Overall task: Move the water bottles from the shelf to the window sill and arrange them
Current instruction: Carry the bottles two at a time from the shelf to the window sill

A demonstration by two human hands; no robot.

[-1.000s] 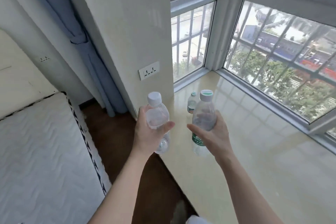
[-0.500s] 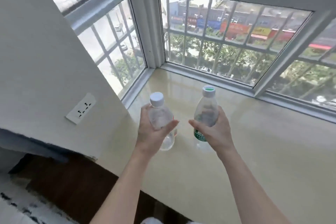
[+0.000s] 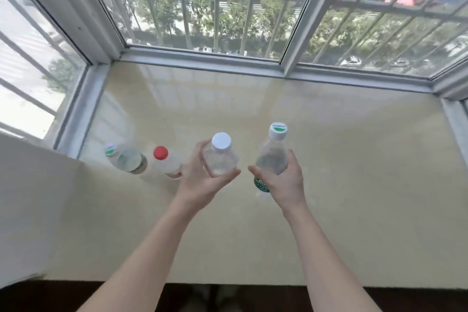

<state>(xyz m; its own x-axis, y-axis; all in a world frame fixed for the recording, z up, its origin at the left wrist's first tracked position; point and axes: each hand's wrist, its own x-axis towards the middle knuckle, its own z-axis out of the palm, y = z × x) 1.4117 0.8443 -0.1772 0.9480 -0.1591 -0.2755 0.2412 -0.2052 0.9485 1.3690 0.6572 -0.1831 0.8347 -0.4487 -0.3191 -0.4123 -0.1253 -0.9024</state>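
You have four clear plastic water bottles in view. Two already stand on the glossy beige stone window sill (image 3: 354,159), near its left end and just beside one another: a clear bottle with a green-and-white cap and a green label band (image 3: 128,159), closest to the left window frame, and to its right a clear bottle with a red cap (image 3: 167,162). Whether those two touch cannot be told from this angle.

The other two are in your hands, one each. Your left hand (image 3: 202,182) is wrapped around the body of a squat clear bottle with a plain white cap (image 3: 220,157); your fingers curl round its far side and your thumb crosses under the front, so the grip is closed firmly on it. It sits just right of the red-capped bottle, held upright, cap towards the camera. Whether its base is touching the sill is hidden by your hand.

Your right hand (image 3: 283,182) clasps a taller clear bottle with a white cap printed in green and a green label (image 3: 274,157) low on its body. Your thumb points inward towards the left hand, and the fingers close round the right side. This bottle is upright too, with a slight lean to the right.

Both your forearms reach forward from the bottom of the view, bare, angled slightly towards each other, wrists level, hands near one another but apart over the middle of the sill.
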